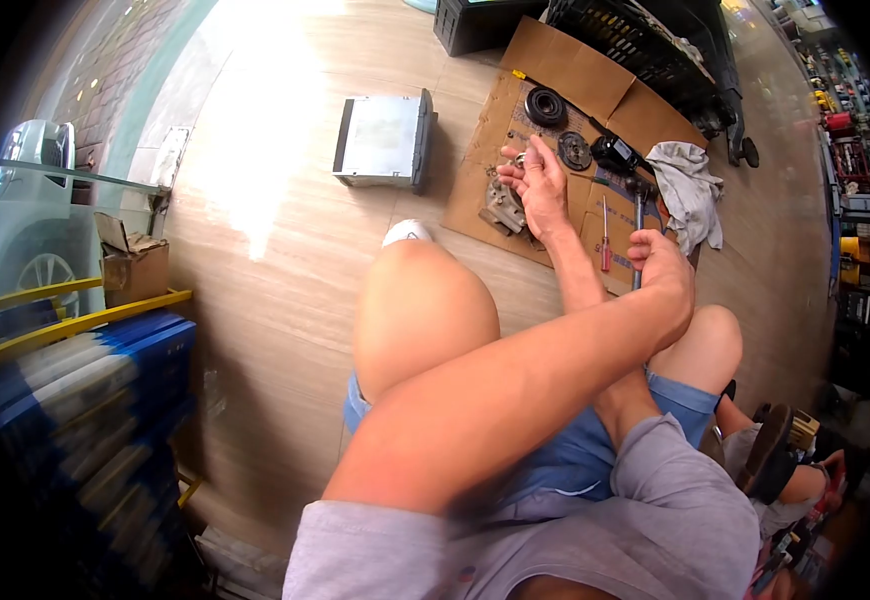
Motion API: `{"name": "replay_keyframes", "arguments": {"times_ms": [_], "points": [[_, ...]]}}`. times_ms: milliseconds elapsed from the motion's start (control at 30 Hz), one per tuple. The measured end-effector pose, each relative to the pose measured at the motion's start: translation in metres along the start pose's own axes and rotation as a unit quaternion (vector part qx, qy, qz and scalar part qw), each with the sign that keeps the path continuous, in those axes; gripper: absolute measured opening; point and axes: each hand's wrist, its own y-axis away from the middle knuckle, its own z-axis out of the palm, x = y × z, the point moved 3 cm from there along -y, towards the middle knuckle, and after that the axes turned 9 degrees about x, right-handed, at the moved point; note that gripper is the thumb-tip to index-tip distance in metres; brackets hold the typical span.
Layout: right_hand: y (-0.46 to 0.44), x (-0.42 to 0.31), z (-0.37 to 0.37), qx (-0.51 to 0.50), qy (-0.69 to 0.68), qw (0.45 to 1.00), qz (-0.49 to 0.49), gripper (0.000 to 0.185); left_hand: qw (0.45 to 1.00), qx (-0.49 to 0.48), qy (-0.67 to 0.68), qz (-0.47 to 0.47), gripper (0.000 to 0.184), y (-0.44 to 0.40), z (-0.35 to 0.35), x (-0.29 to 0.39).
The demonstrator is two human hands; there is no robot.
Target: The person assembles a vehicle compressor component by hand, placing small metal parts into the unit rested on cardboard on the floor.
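With the forearms crossed, a loosened pinch could drop the small shiny piece (pixel 521 159) that the right hand (pixel 538 190) seems to hold, palm up, at upper centre. The left hand (pixel 661 262), right of centre, closes around a hammer-like tool (pixel 640 212), dark-headed, its slim shaft pointing up the frame.

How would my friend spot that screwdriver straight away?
Find the brown cardboard on the floor. Near its lower edge, left of the crumpled cloth, lies a thin screwdriver. Unlike the long tool in the left hand beside it, its handle is red.
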Motion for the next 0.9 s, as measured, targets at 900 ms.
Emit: {"name": "replay_keyframes", "arguments": {"times_ms": [900], "points": [[-0.003,-0.011,-0.01,0.019,0.09,0.993,0.073,0.049,1.0,0.01,0.013,0.007,0.048,0.009,-0.006,-0.004]]}}
